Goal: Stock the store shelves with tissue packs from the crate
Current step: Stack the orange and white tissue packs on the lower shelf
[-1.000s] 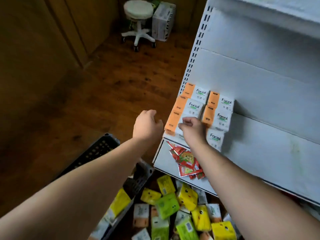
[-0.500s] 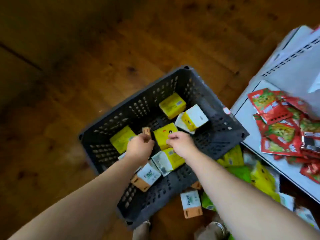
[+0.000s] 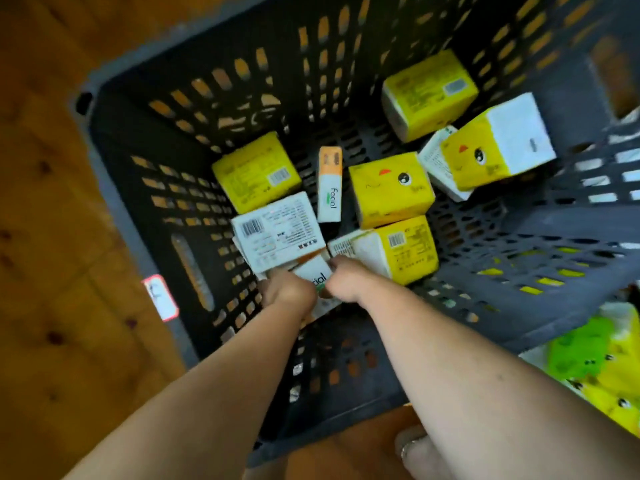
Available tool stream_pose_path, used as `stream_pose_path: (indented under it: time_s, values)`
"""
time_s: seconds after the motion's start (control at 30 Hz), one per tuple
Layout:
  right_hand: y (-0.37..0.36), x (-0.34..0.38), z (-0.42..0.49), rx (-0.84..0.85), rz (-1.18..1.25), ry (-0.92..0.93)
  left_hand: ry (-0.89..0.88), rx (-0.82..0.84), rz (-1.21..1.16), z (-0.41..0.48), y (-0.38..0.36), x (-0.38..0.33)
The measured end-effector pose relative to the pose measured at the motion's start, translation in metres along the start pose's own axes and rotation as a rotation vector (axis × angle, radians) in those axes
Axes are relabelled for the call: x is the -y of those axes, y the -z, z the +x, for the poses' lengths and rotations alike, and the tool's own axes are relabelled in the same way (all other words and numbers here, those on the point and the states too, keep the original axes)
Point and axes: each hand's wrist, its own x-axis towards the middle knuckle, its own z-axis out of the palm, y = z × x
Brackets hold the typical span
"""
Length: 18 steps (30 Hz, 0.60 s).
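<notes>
Crate (image 3: 138,188): dark slotted plastic, sitting on the wooden floor (image 3: 52,202) and filling most of the view; the shelves are lying out of sight.
Facial pack (image 3: 317,277): white and orange, lying on the crate bottom at the near side, showing between the two hands.
Left hand (image 3: 287,292): reaching down into the crate, fingers curling over the Facial pack's left edge and gripping it; the fingertips are hiding beneath.
Right hand (image 3: 346,282): curling at the same pack's right edge and touching it; whether it is pinching or only bracing, I cannot tell.
Neighbours: a barcode pack (image 3: 277,233) is lying just beyond and overlapping the Facial pack's far end; an upright pack (image 3: 329,188) is standing on end behind it; yellow packs (image 3: 391,188) are lying scattered across the crate, one just beside the right hand.
Outside: green and yellow loose packs (image 3: 588,355) are lying past the crate's right wall.
Handling: probably light and soft, giving under a squeeze, with a slick film wrapper; taking it across the two long edges should be keeping it from sliding or buckling.
Progress: many packs are waiting in the crate, so stocking is looking far from finished.
</notes>
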Motion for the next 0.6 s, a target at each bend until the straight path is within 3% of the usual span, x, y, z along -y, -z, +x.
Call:
stream_pose_path:
  time_s: [0.1,0.23,0.47,0.6]
  values:
    - [-0.001,-0.004,0.004,-0.02,-0.105,-0.001,0.111,-0.029,0.019,0.007,-0.008,0.002]
    - [0.008,-0.009,-0.005,-0.028,-0.103,-0.005,-0.042,-0.064,0.065,0.002,0.004,0.009]
    - [0.051,-0.012,-0.085,-0.181,0.485,0.029,-0.275,-0.173,-0.206,-0.076,0.06,-0.006]
    - [0.105,-0.026,-0.16,-0.329,0.7,0.054,-0.405,-0.104,-0.383,-0.157,0.095,-0.035]
